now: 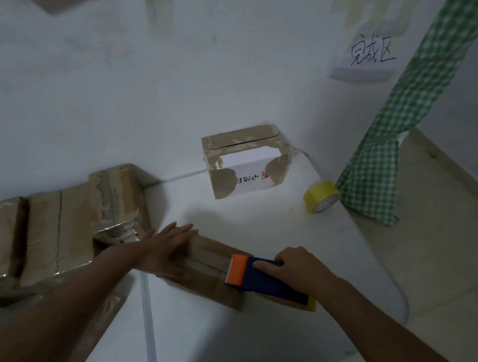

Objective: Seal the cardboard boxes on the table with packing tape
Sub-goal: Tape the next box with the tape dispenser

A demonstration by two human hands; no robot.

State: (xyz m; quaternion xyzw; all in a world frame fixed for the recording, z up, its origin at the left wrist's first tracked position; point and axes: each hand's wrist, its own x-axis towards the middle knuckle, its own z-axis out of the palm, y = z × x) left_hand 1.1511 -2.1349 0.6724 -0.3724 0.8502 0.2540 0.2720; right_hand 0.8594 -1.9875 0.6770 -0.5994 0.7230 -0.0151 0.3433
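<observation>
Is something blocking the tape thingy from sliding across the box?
Yes, the left hand lies flat on the box, right ahead of the tape dispenser that the right hand grips. Between the dispenser's orange end and those fingers, only bare box top shows.

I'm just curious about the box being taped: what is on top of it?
On the cardboard box lie the flat left hand and the tape dispenser, gripped by the right hand. Its contents are covered.
</observation>
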